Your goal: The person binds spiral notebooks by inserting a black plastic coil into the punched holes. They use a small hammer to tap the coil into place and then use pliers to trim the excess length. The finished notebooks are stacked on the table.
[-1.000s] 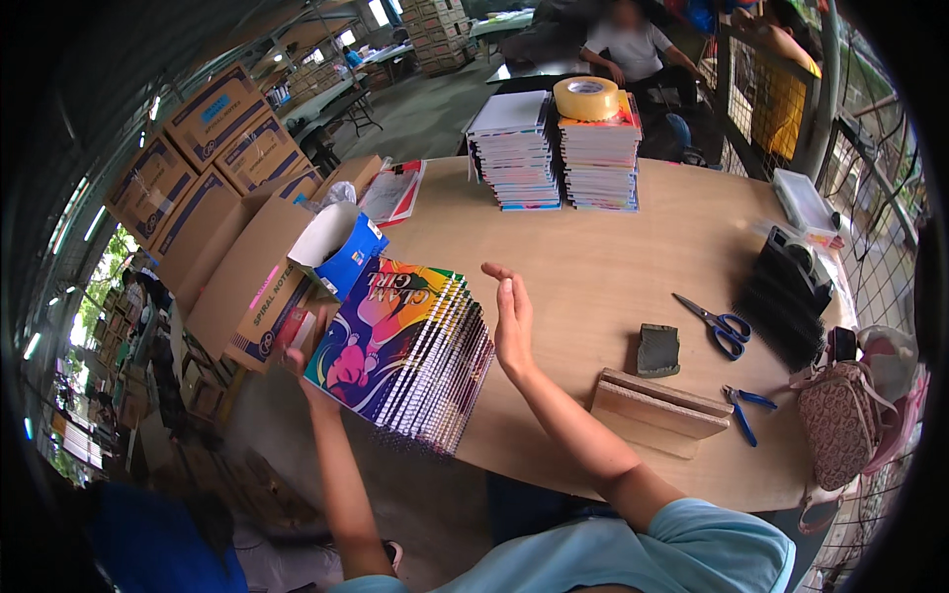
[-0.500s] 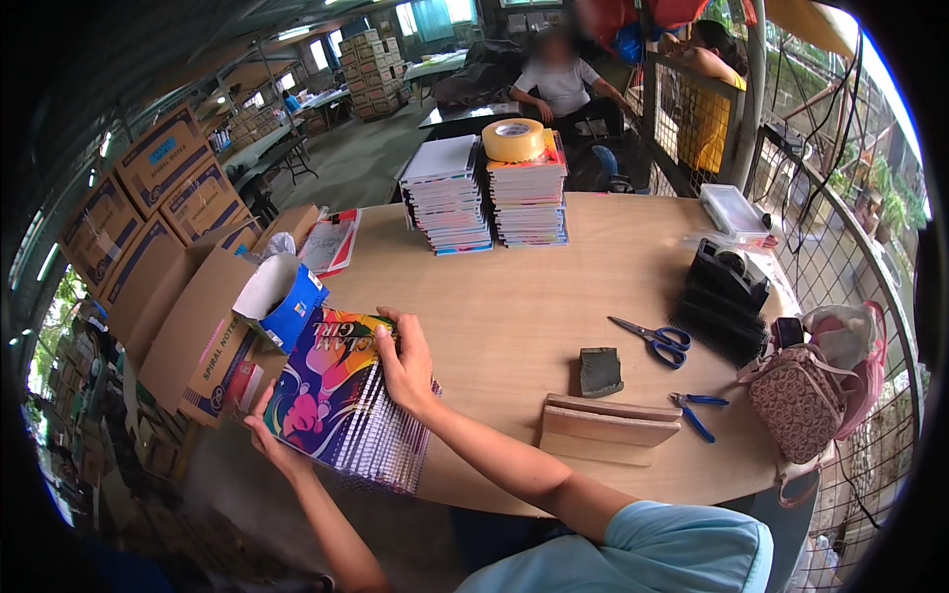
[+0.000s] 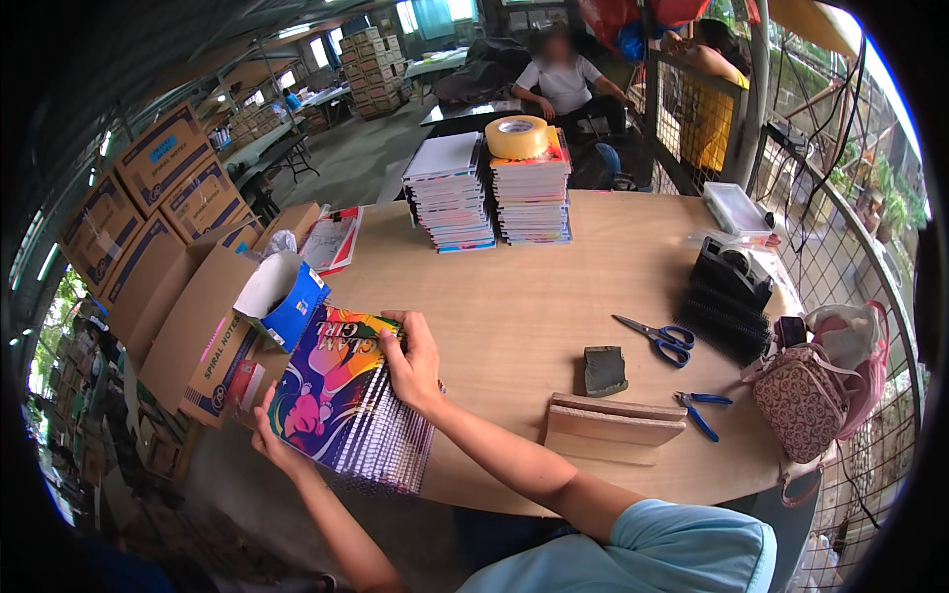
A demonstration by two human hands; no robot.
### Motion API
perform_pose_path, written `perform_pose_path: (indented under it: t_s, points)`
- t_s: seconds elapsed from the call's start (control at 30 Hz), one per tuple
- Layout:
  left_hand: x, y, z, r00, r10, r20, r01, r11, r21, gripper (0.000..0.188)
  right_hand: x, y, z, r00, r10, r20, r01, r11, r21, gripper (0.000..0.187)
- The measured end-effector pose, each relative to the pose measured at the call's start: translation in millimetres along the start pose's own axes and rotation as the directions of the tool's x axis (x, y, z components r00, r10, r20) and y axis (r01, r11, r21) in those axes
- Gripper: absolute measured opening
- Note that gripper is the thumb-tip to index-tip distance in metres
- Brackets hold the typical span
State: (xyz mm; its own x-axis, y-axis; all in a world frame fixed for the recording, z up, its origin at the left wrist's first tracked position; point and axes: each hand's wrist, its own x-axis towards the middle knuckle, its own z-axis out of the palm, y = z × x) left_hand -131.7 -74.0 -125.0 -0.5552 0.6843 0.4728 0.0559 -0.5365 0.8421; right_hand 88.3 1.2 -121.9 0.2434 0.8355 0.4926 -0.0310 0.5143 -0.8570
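Note:
A stack of spiral notebooks with colourful purple, orange and pink covers is held between my hands over the table's left front edge. My left hand supports its lower left side, palm against the edges. Across the upper right side lies my right hand, thumb on the top cover and fingers curled round the far edge. The white wire bindings show as rows along the stack's near right side. Just beyond the stack stands a blue and white open box, close to its far left corner.
Cardboard cartons crowd the left side. Two notebook stacks stand at the back, a tape roll on one. Scissors, a dark block, wooden boards, pliers, a tape dispenser and a bag lie rightward.
My hands keep their hold on the notebook stack, which looks almost unmoved. The whole view has shifted very slightly.

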Motion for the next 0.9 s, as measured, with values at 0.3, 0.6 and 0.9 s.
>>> perform_pose_path:
  t_s: [0.3,0.6,0.9]
  points:
    - [18.7,-50.2,-47.8,0.717,-0.292,0.633,0.606,0.710,-0.359,0.070,-93.8,53.4,-15.3,0.934,0.345,-0.090,-0.344,0.939,0.024,0.072]
    - [13.6,-70.0,-32.3,0.637,-0.371,0.675,0.688,0.669,-0.281,0.070,-146.2,58.2,10.0,0.920,0.391,0.002,-0.390,0.919,-0.059,0.074]
    - [27.6,-95.4,-8.1,0.574,-0.393,0.719,0.737,0.631,-0.244,0.070,-128.5,70.8,3.5,0.939,0.320,-0.127,-0.332,0.939,-0.093,0.076]
